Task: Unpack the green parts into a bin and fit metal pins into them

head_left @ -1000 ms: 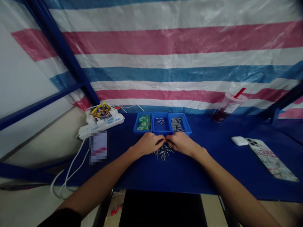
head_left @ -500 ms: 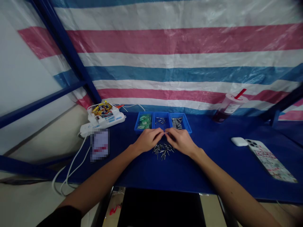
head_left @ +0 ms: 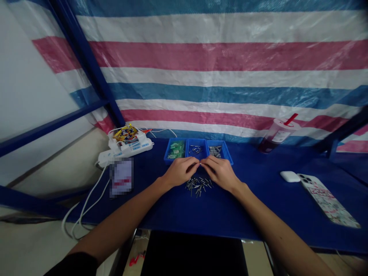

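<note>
1. left hand and right hand pinching some tiny metal pin between fingertips, I think, kinda blurry
2. loose metal pins piled on blue table just below

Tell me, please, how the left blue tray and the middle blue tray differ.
The left tray holds green pieces, while the middle tray holds slim metal pieces. The left tray looks fairly full; the middle tray shows much bare bottom. Both are blue and open-topped.
</note>
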`<state>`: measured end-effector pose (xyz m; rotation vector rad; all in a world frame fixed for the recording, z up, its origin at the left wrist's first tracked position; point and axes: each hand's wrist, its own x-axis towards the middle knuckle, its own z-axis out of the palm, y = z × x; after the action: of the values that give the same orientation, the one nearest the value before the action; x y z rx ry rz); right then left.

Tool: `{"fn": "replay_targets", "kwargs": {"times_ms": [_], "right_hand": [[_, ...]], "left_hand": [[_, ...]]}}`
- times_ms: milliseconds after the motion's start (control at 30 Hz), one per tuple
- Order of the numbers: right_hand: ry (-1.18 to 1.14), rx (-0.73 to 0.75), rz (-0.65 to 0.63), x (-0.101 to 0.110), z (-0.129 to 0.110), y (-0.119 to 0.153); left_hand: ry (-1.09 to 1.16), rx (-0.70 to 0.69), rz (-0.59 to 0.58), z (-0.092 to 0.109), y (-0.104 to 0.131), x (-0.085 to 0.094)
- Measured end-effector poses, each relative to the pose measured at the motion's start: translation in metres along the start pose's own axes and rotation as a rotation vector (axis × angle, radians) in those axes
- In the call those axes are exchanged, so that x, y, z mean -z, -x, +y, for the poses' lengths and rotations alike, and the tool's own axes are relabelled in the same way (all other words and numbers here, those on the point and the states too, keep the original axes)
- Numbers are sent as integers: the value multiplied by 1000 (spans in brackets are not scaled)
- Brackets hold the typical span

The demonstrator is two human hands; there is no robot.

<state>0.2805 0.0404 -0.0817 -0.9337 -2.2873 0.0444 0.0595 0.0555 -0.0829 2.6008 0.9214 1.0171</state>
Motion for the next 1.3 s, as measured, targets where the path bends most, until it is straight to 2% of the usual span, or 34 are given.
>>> {"fn": "replay_targets", "kwargs": {"times_ms": [300,433,567,667,733,800,867,1000,1067,1167,1300], "right_hand": [[29,-14,28,-3,-3,-2],[47,-12,85,0,0,-3],[7,-4,237,6,7,-3],[-9,-39,438,9,11,-2],[-8,-96,590,9,12,-2],[-8,-159,667,8,11,-2],[-20,-204,628,4,11,-3],[-20,-228,428,-2,15,-6],[9,-255,381,-1,17,-7],[10,-298,380,3,17,-6],[-36,-288,354,7,13,-4]], "left_hand": [[-43,-81,58,2,-2,3],[-61,-107,87,1,-3,7],[-89,-79,126,-4,-5,17],[-96,-63,152,-8,-4,20],[-98,-62,138,-9,-3,18],[-101,-60,79,-8,-2,13],[-110,-63,-34,-5,0,7],[-175,-86,-241,3,1,-6],[-206,-92,-298,7,2,-10],[-229,-83,-353,8,3,-10],[-256,-72,-410,7,3,-8]]}}
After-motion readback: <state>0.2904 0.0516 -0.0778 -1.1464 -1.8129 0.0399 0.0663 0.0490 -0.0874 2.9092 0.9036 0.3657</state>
